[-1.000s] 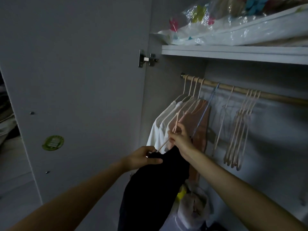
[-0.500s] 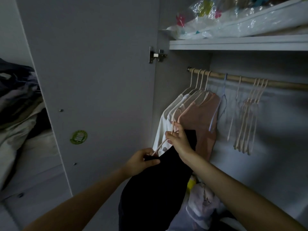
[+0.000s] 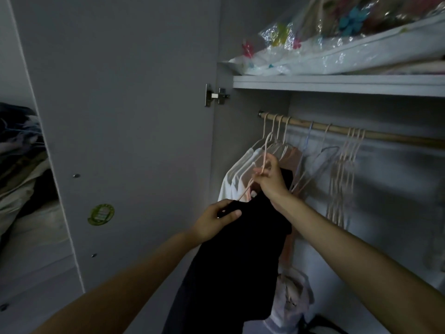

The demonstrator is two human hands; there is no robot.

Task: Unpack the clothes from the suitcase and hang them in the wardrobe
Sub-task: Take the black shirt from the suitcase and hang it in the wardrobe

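Note:
A black garment (image 3: pixel 238 261) hangs from a thin pink hanger (image 3: pixel 264 157) in front of the open wardrobe. My right hand (image 3: pixel 271 178) grips the hanger's neck, below the wooden rail (image 3: pixel 385 135). My left hand (image 3: pixel 215 219) pinches the garment's left shoulder over the hanger's arm. On the rail's left end hang white shirts (image 3: pixel 234 175) and a pink top (image 3: pixel 292 156). Several empty pink hangers (image 3: pixel 342 179) and a blue hanger (image 3: pixel 310 162) hang further right. The suitcase is not in view.
The wardrobe door (image 3: pixel 120 116) stands open on the left, with a green sticker (image 3: pixel 100 214). A shelf (image 3: pixel 337 84) above the rail carries bedding in clear plastic (image 3: pixel 337 49). Bags (image 3: pixel 292 297) lie on the wardrobe floor. A pile of bedclothes (image 3: pixel 19 165) lies far left.
Both hands have lifted the black garment and its hanger higher, closer to the rail. The view has tilted upward and shifted right.

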